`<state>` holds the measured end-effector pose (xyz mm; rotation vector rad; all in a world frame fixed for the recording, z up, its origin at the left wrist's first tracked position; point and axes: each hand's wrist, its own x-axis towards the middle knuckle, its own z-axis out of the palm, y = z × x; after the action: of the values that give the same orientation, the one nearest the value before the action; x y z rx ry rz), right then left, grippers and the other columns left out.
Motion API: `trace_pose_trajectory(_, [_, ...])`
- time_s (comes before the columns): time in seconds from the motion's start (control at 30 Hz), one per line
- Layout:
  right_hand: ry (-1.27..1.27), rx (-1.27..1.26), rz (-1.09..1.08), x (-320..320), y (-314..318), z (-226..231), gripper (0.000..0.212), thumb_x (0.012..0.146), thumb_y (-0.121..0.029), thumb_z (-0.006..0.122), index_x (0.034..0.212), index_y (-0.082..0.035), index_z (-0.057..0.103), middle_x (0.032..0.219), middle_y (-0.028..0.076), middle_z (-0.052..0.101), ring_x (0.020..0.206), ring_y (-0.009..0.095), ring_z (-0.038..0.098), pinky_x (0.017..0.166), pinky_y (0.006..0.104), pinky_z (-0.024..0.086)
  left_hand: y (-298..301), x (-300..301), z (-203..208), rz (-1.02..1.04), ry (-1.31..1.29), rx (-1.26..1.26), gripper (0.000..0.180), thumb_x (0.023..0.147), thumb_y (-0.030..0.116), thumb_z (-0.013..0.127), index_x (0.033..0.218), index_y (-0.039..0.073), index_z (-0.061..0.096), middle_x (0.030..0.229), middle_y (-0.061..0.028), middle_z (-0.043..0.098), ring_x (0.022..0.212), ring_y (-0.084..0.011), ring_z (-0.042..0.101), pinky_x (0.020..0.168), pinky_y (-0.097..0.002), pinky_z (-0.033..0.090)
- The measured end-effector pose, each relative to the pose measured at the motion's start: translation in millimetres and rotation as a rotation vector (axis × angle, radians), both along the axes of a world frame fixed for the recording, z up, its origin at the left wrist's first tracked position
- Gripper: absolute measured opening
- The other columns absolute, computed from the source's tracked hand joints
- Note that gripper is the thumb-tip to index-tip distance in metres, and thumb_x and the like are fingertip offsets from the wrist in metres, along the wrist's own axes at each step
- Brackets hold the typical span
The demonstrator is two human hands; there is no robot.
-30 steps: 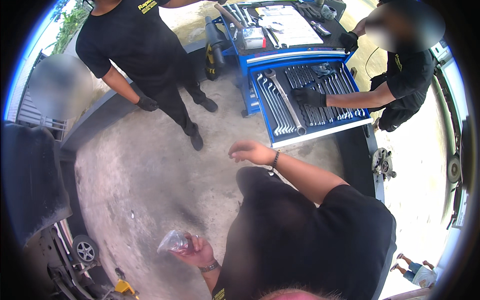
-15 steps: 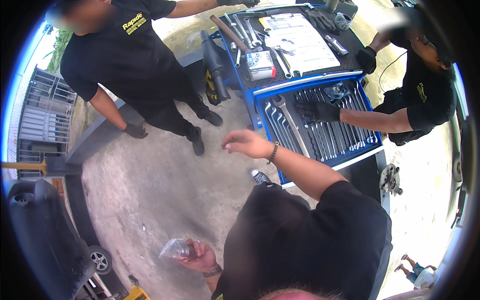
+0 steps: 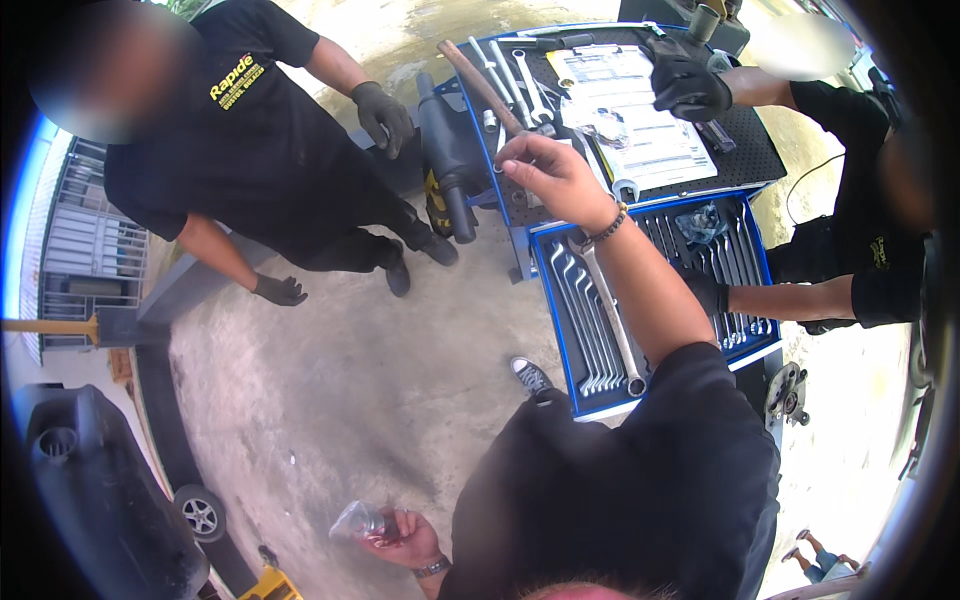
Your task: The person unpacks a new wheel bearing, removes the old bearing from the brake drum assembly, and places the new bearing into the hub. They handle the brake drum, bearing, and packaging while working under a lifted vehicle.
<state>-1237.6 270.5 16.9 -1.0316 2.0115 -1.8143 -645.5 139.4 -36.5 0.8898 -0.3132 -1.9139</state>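
Head view, looking down. The wearer's right hand point(image 3: 553, 177) reaches up toward one o'clock, over the top of a blue tool cart point(image 3: 640, 205); fingers curled loosely, thumb and forefinger pinched, though whether they hold anything cannot be told. Just beyond it lie a hammer point(image 3: 478, 82) and papers point(image 3: 640, 125). Below the hand, an open drawer point(image 3: 745, 255) shows rows of wrenches point(image 3: 592, 318). The left hand point(image 3: 405, 540), at six o'clock, is closed around a clear plastic bag point(image 3: 357, 520). Two gloved people in black stand at eleven and three o'clock; one glove point(image 3: 688, 88) rests on the cart top.
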Motion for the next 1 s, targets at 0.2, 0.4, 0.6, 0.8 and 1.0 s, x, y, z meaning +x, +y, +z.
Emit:
trace_pose_trajectory(0.2, [-0.086,-0.135,-0.034,-16,-19,6,0.021,0.104,-0.017,0.067,0.114,0.001,0.070,0.105,0.004,0.071,0.095,0.011,0.065,0.087,0.0282,0.054,-6,1,3,0.049,0.013,-0.056,0.043,0.096,0.056,0.066,0.120,0.021,0.066,0.108,-0.0038,0.073,0.058,-0.0105,0.050,0.052,-0.0242,0.037])
trace_pose_trajectory(0.4, [0.246,-0.678,0.357,107,-53,34,0.060,0.095,-0.007,0.067,0.152,-0.004,0.046,0.104,0.015,0.070,0.082,0.022,0.070,0.073,0.0328,0.056,4,9,1,0.068,0.026,-0.038,0.046,0.096,0.057,0.066,0.119,0.017,0.065,0.100,-0.0041,0.069,0.058,-0.0114,0.050,0.053,-0.0254,0.038])
trace_pose_trajectory(0.6, [0.366,-1.213,0.505,188,-78,101,0.036,0.094,-0.021,0.067,0.128,-0.012,0.068,0.097,0.011,0.068,0.067,0.024,0.066,0.056,0.0359,0.048,14,21,7,-0.067,0.105,-0.027,0.039,0.093,0.050,0.065,0.105,0.013,0.065,0.093,-0.0066,0.065,0.058,-0.0124,0.047,0.054,-0.0269,0.037])
trace_pose_trajectory(0.8, [0.300,-1.282,0.595,234,-79,145,0.022,0.096,-0.027,0.062,0.112,-0.017,0.073,0.092,0.007,0.066,0.056,0.022,0.060,0.048,0.0379,0.043,14,34,9,-0.050,0.104,-0.036,0.045,0.093,0.054,0.065,0.107,0.012,0.066,0.094,-0.0077,0.068,0.056,-0.0124,0.047,0.052,-0.0262,0.037])
trace_pose_trajectory(1.0, [0.402,-1.283,0.665,246,-81,149,0.024,0.093,-0.025,0.064,0.112,-0.014,0.073,0.095,0.009,0.068,0.058,0.023,0.063,0.047,0.0360,0.044,14,47,9,-0.041,0.094,-0.046,0.051,0.094,0.059,0.064,0.110,0.010,0.067,0.094,-0.0087,0.070,0.053,-0.0125,0.048,0.050,-0.0254,0.037])
